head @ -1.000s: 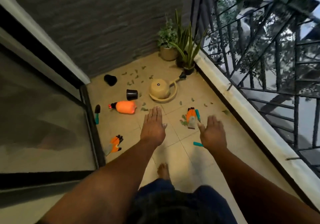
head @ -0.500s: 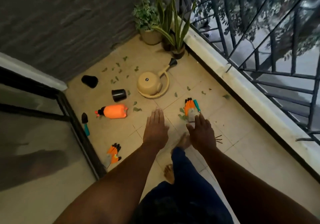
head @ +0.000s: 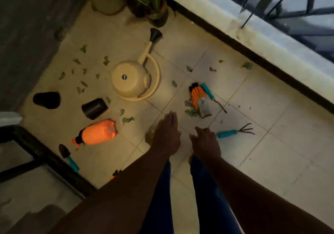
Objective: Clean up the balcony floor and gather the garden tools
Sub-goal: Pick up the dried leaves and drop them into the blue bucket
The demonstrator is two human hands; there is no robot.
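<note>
Both my hands hang empty over the tiled floor, my left hand flat with fingers together, my right hand loosely spread. Just right of my right hand lies a teal-handled hand rake. Ahead lie an orange glove and a teal-handled tool among green leaf scraps. A beige watering can lies on its side. An orange spray bottle, a black pot, another black pot and a teal-handled trowel lie at the left.
Potted plants stand in the far corner. A low white ledge with dark railing runs along the right. A dark door frame bounds the left. A second orange glove peeks from behind my left arm. My legs stand below my hands.
The view has moved forward and tilted down, so the tools look closer. The hand rake has come fully into view beside my right hand. Both hands stay empty.
</note>
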